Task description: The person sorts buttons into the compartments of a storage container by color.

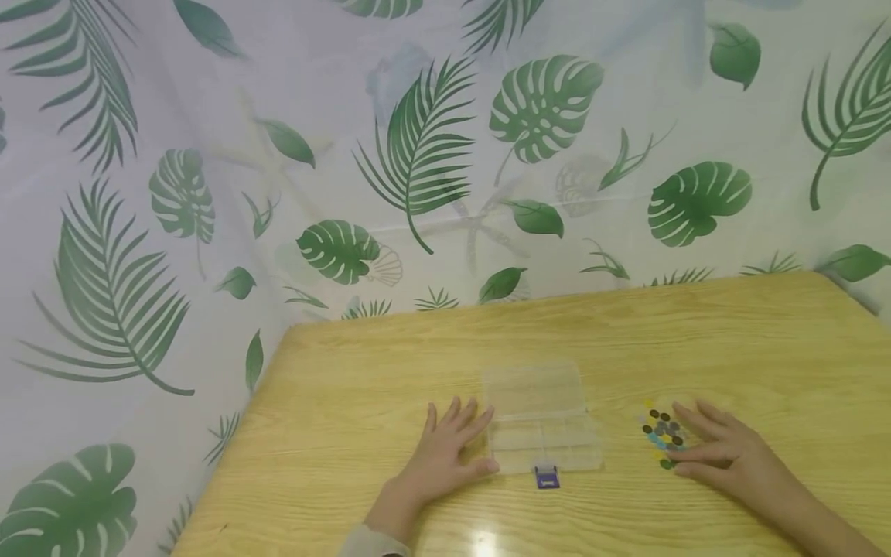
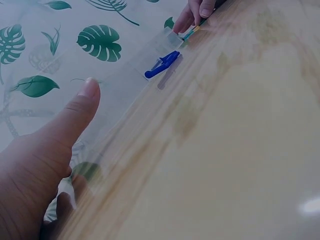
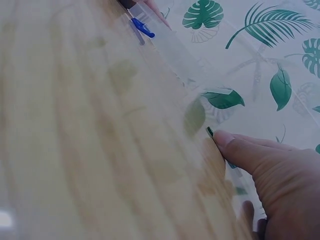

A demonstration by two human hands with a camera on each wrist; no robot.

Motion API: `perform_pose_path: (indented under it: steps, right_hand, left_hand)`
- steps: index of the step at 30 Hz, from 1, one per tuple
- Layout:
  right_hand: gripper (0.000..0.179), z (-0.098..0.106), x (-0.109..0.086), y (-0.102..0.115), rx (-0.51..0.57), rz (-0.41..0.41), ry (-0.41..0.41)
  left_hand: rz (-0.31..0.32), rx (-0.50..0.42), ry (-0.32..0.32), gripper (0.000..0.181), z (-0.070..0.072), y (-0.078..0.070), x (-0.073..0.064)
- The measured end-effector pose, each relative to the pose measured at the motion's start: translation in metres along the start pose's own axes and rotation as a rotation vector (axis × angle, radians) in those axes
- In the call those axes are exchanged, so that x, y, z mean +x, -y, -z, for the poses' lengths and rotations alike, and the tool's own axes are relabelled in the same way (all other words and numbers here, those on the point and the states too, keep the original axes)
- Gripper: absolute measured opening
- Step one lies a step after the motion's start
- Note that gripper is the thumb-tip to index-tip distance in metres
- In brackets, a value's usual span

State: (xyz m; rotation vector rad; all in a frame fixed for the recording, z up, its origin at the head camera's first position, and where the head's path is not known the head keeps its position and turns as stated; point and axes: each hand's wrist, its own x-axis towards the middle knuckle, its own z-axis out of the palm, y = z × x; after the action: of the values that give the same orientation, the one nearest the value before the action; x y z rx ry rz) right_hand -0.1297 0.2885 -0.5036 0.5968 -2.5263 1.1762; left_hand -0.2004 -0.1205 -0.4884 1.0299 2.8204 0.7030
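A clear plastic box (image 1: 571, 459) with low compartments lies on the table, its lid (image 1: 532, 387) tipped back flat behind it. A blue latch (image 1: 547, 477) hangs from its front edge and also shows in the left wrist view. My left hand (image 1: 445, 456) rests at the box's left side with fingers spread. On the right lies a cluster of small round discs (image 1: 659, 430) in yellow, black, grey, blue and green. My right hand (image 1: 738, 456) reaches over their right side, fingers slightly bent. In the right wrist view its thumb is at a dark green disc (image 3: 210, 132).
The wood-grain table (image 1: 348, 379) runs back to a hanging cloth (image 1: 459, 170) printed with green leaves. More cloth hangs on the left side. Light glares off the tabletop near the front edge.
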Motion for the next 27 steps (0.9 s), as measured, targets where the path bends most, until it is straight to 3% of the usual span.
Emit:
perform_pose_path:
  steps: [3, 11, 20, 27]
  right_hand:
    - [0.023, -0.0009, 0.0003, 0.0007, -0.020, 0.020, -0.017]
    - [0.030, -0.0014, 0.0054, 0.0003, -0.167, 0.216, -0.116]
    - [0.029, -0.0033, 0.0025, 0.0016, -0.126, 0.145, -0.100]
    - [0.030, -0.0014, 0.0018, -0.0003, -0.097, 0.161, -0.095]
  left_hand:
    - [-0.004, -0.006, 0.005, 0.075, 0.0026, -0.0013, -0.0009]
    - [-0.010, -0.019, 0.006, 0.074, 0.0052, -0.0035, -0.0005]
    - [-0.002, -0.011, 0.010, 0.073, 0.0049, -0.0044, 0.0016]
    - [0.012, -0.017, 0.026, 0.072, 0.0079, -0.0081, 0.0021]
